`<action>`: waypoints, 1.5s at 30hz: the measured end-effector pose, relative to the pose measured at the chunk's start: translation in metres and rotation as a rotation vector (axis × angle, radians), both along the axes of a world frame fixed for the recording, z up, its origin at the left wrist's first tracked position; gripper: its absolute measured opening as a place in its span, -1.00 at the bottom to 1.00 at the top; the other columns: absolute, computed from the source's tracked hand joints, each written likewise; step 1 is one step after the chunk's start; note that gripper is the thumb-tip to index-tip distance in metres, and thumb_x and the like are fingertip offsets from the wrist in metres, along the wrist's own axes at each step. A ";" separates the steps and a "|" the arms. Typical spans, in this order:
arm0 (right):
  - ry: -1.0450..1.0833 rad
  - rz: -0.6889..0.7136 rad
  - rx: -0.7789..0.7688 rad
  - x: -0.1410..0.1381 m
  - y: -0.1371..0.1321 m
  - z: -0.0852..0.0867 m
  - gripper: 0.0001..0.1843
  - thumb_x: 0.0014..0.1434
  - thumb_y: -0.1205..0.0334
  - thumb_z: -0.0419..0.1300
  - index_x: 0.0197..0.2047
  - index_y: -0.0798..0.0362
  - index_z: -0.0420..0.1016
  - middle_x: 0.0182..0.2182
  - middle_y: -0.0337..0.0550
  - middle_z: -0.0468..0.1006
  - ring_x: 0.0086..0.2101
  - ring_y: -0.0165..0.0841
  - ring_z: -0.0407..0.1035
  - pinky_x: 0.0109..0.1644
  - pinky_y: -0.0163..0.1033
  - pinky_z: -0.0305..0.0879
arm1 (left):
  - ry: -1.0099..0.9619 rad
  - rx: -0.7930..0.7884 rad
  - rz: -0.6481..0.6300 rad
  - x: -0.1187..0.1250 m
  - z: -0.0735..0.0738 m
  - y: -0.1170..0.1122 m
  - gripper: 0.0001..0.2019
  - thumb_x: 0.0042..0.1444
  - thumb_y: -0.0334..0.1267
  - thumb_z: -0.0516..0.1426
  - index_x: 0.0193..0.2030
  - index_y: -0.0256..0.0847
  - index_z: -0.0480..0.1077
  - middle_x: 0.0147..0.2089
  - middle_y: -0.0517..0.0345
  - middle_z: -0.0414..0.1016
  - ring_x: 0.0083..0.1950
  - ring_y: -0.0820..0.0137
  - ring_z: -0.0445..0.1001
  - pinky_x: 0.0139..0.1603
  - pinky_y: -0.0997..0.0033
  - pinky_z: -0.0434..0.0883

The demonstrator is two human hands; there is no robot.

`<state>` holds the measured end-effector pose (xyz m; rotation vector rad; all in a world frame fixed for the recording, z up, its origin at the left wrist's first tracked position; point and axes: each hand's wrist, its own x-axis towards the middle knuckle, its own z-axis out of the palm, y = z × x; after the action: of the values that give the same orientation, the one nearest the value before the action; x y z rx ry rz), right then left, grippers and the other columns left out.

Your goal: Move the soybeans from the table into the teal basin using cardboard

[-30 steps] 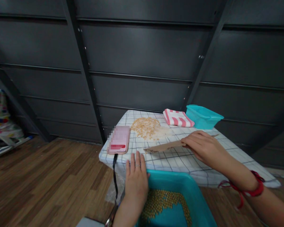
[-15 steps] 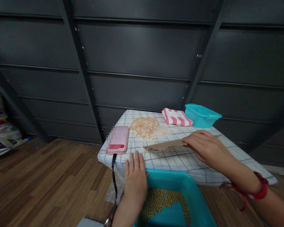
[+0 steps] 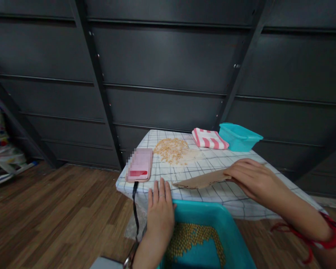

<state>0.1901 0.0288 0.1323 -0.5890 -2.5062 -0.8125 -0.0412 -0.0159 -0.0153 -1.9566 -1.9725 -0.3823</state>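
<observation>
My right hand (image 3: pixel 250 178) grips one end of a torn piece of brown cardboard (image 3: pixel 203 180), its long edge low over the checked tablecloth (image 3: pixel 168 172) near the table's front. My left hand (image 3: pixel 160 207) rests flat, fingers stretched out, at the front edge of the table beside a teal tub (image 3: pixel 226 211). Inside the tub lie many small round olive-gold beads or beans (image 3: pixel 194 233); which they are I cannot tell. Farther back on the cloth, a pile of pale yellow grains (image 3: pixel 170 149) is spread, with whitish powder or finer bits around it.
A pink phone (image 3: pixel 140 164) lies at the table's left, a black strap (image 3: pixel 134 209) hanging below it. At the back right are a folded pink-and-white striped cloth (image 3: pixel 210 138) and a turquoise basket (image 3: pixel 239 138). A dark panelled wall (image 3: pixel 168 56) stands behind the table.
My right hand and the cardboard have moved toward me and slightly right, nearer the table's front edge. The few grains by the cardboard's tip no longer show there. My left hand stays put.
</observation>
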 end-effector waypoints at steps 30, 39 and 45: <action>-0.015 -0.030 -0.026 0.005 -0.009 -0.002 -0.68 0.17 0.48 -0.12 -0.31 0.01 0.40 -0.44 -0.19 0.51 -0.41 -0.38 0.36 -0.26 -0.25 0.25 | -0.016 -0.002 -0.003 0.000 0.002 -0.001 -0.50 0.09 -0.31 -0.10 0.20 -0.33 0.16 0.25 -0.13 0.20 0.26 0.10 0.16 0.17 -0.01 0.24; -0.003 -0.005 0.003 0.010 -0.015 0.000 -0.71 0.25 0.39 -0.15 -0.33 0.04 0.36 -0.46 -0.16 0.51 -0.42 -0.37 0.37 -0.29 -0.26 0.27 | -0.012 -0.030 -0.009 -0.001 0.004 0.001 -0.50 0.10 -0.29 -0.10 0.20 -0.36 0.16 0.26 -0.17 0.19 0.26 0.08 0.16 0.17 0.00 0.25; 0.009 -0.038 0.013 0.009 -0.013 -0.002 -0.69 0.21 0.44 -0.14 -0.36 0.06 0.39 -0.47 -0.15 0.51 -0.45 -0.37 0.35 -0.30 -0.25 0.26 | -0.005 -0.006 -0.012 0.001 0.004 -0.001 -0.50 0.10 -0.30 -0.10 0.19 -0.37 0.18 0.24 -0.17 0.22 0.25 0.07 0.17 0.15 -0.01 0.26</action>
<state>0.1994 0.0161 0.1299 -0.6358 -2.4866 -0.8373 -0.0401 -0.0165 -0.0110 -1.9736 -1.9684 -0.3846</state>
